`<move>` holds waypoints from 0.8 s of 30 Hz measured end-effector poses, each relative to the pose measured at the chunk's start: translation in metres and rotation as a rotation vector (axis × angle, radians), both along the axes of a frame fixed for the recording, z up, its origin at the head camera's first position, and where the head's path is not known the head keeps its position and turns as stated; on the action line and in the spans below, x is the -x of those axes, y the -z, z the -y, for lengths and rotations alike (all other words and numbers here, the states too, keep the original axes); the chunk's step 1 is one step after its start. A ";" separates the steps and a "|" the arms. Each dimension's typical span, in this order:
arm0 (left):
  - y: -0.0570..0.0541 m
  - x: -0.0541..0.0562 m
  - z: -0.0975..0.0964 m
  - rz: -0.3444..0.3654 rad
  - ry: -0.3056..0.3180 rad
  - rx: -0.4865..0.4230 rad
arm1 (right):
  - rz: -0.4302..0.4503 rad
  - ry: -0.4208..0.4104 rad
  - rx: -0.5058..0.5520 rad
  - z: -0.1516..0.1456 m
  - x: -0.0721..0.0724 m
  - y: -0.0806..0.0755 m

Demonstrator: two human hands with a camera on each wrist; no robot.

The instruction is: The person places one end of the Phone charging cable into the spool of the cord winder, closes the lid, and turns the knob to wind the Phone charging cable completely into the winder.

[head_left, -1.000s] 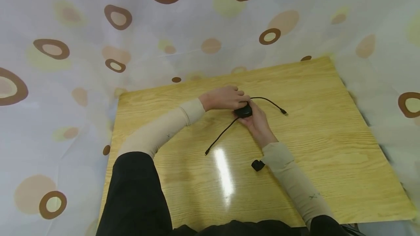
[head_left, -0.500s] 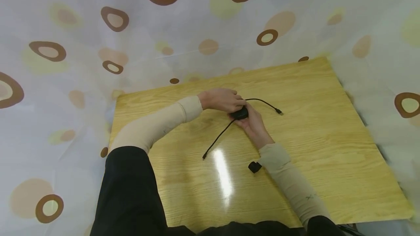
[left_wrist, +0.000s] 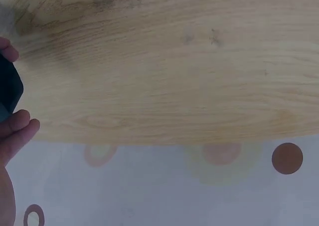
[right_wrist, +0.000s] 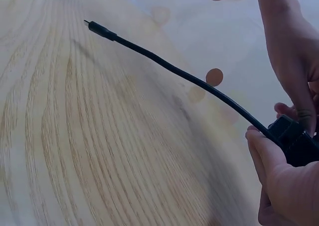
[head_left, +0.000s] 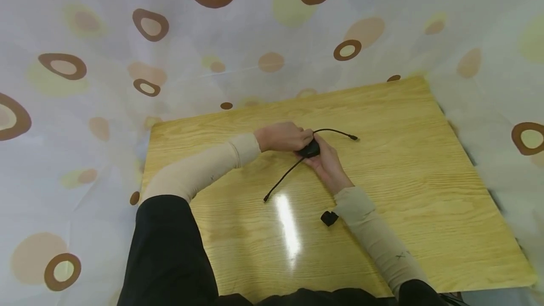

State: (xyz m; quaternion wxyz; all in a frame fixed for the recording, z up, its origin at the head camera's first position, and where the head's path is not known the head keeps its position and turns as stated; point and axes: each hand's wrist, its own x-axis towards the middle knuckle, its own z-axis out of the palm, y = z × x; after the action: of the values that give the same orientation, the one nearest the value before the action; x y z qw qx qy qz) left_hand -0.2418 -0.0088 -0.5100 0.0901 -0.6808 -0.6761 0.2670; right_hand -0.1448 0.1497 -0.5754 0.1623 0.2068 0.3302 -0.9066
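Observation:
In the head view my right hand (head_left: 329, 166) holds a small black angular case (head_left: 310, 148) above the wooden table, from below and the right. Over the case's upper left side, my left hand (head_left: 284, 137) has its curled fingers gripping it. Two short black cable ends stick out. One cable (head_left: 284, 178) hangs toward the lower left, its slim metal-tipped plug (right_wrist: 101, 30) clear in the right wrist view. The other cable (head_left: 335, 131) arches to the far right and ends in a plug. Fingers cover much of the case, so its exact kind is hidden.
A small black piece (head_left: 329, 218) lies on the wooden table (head_left: 425, 192) beside the right sleeve cuff. Behind the table's far edge hangs a patterned white curtain (head_left: 272, 22). More dark cables (head_left: 454, 299) show at the bottom right, below the near edge.
My hands and the case have shifted slightly left and down in the head view. The left fingers now look more tightly curled, and the far plug has moved left.

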 end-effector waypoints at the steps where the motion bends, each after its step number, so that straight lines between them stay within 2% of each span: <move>1: 0.002 -0.002 0.000 -0.003 -0.010 -0.018 | 0.007 0.004 -0.002 0.000 0.000 0.000; 7: 0.011 -0.007 0.002 -0.011 -0.059 -0.128 | -0.015 0.007 -0.055 0.000 0.000 0.000; 12: 0.016 -0.009 0.003 0.021 -0.089 -0.163 | -0.034 -0.003 -0.069 0.000 -0.002 -0.001; 15: 0.019 -0.013 0.001 0.096 -0.145 -0.165 | -0.029 0.003 -0.071 -0.001 -0.004 -0.002; 19: 0.024 -0.019 -0.004 0.232 -0.262 -0.180 | -0.014 0.023 -0.107 -0.001 -0.005 -0.001; 24: 0.023 -0.029 -0.012 0.324 -0.391 -0.240 | 0.014 0.066 -0.153 0.001 -0.003 0.003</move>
State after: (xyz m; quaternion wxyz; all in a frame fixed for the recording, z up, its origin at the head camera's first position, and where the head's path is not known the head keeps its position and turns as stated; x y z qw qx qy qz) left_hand -0.2124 0.0028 -0.5331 0.0076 -0.5559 -0.8269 0.0851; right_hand -0.1417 0.1488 -0.5781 0.1185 0.2358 0.3903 -0.8820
